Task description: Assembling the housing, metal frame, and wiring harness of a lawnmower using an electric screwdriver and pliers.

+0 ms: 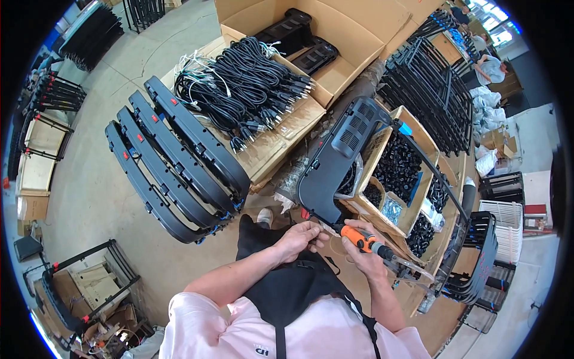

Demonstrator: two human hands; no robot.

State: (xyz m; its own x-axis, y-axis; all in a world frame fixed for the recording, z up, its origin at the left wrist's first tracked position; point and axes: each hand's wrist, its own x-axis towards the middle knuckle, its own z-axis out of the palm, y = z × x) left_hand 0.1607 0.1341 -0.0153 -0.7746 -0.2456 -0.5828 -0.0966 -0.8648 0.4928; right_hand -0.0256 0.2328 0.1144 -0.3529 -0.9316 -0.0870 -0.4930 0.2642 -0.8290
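Observation:
My right hand [366,246] is wrapped round an orange and black power screwdriver [357,237], its tip pointing left toward my other hand. Close to that tip, my left hand [301,240] is closed with thumb and fingertips pinched together. Whatever small thing it may hold is too hidden to make out. Just beyond both hands stands a dark grey plastic housing [323,179] with a vented, raised motor cover [354,134] at its far end. A black metal bar [439,179] runs from the housing's far end toward the right.
Several curved black frames with red switches [173,161] stand at left. Bundled black power cords [239,90] lie beside a cardboard box [353,36] with black plastic parts. At right, a wooden bin [360,206] holds black knobs and bagged screws. Stacked metal frames [427,96] stand behind it.

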